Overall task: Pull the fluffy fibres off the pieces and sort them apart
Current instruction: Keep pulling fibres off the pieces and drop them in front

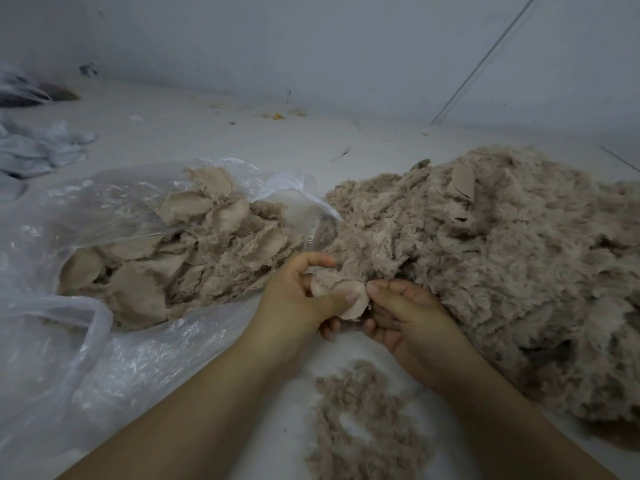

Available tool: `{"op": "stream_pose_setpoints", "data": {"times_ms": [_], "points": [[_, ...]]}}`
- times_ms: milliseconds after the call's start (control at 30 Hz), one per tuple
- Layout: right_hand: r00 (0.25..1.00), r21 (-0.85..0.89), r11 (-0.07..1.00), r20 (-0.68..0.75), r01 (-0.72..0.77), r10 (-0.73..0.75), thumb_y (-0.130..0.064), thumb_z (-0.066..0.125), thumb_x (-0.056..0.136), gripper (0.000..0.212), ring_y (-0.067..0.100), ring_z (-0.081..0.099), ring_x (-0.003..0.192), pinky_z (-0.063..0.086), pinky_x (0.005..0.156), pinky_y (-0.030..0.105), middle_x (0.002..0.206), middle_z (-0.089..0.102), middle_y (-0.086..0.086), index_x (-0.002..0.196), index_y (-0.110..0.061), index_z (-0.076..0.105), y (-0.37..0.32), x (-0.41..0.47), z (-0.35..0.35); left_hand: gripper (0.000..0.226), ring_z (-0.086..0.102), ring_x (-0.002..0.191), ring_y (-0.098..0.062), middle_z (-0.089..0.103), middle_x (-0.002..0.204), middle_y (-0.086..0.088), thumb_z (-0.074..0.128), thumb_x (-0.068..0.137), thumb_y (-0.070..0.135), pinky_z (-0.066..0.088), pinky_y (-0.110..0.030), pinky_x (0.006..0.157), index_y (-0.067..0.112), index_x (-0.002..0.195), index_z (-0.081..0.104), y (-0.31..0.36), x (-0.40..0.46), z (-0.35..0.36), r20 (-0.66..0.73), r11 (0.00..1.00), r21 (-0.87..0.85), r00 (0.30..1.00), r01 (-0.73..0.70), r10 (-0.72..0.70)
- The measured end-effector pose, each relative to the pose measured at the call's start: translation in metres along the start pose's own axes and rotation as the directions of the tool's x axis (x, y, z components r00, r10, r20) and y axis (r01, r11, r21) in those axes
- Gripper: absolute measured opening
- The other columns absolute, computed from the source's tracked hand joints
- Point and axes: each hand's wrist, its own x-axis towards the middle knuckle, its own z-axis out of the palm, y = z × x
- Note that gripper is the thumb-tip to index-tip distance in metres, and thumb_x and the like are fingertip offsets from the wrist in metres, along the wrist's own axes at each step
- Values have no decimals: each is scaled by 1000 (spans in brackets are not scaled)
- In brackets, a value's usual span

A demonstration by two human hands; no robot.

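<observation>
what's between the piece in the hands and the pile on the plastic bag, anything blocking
Nothing visible. Left hand and right hand pinch the piece; the pile of stripped pieces on the plastic bag lies open just to its left.

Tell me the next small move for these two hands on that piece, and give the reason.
Probably pull: the left hand pinches the round piece flat while the right hand grips its fringed edge. Tugging rightward should strip fluff, which would go on the loose fibre pile below.
</observation>
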Motion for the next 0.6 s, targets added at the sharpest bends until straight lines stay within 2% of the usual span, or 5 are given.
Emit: {"op": "stream_pose_setpoints", "data": {"times_ms": [67, 200, 300, 367, 600], "points": [[1000, 18, 1000, -14, -13, 14, -15, 57, 93, 31, 11, 64, 65, 49, 53, 18, 82, 72, 12, 113, 9, 60, 0, 0, 0, 8, 53, 40, -18, 66, 62, -16, 74, 83, 8, 43, -24, 38, 11, 82, 67, 1, -2, 2, 3, 1000, 22, 1000, -14, 14], [999, 24, 1000, 43, 6, -7, -27, 62, 80, 18, 2, 49, 42, 46, 52, 19, 46, 51, -8, 75, -10, 64, -3, -2, 0, 28, 49, 36, -20, 57, 50, -21, 61, 95, 18, 39, -21, 37, 11, 69, 69, 4, -4, 3, -42, 998, 34, 997, -58, 59], [994, -69, 997, 104, 33, -26, -29, 65, 78, 33, 9, 61, 60, 49, 57, 19, 70, 69, 6, 91, 1, 71, -4, -4, 1, 36, 52, 37, -20, 59, 51, -18, 57, 97, 27, 41, -22, 39, 12, 68, 71, 7, -7, 6, -2, 998, 26, 999, -50, 50], [996, -64, 998, 84, 14, -8, -23, 69, 73, 28, 15, 62, 63, 52, 56, 21, 77, 69, 16, 84, 2, 71, -3, -4, 0, 39, 53, 40, -22, 63, 56, -20, 55, 97, 32, 44, -25, 40, 9, 69, 70, 8, -8, 8, -12, 1000, 7, 1000, -19, 19], [1000, -25, 1000, -4, 11, -11, -23, 68, 69, 29, 9, 65, 63, 50, 53, 18, 82, 73, 12, 87, 0, 68, 0, 0, 1, 44, 46, 37, -24, 59, 56, -18, 54, 98, 35, 36, -23, 37, 5, 70, 68, 13, -3, 0, -110, 989, -140, 991, 57, -73]]}}
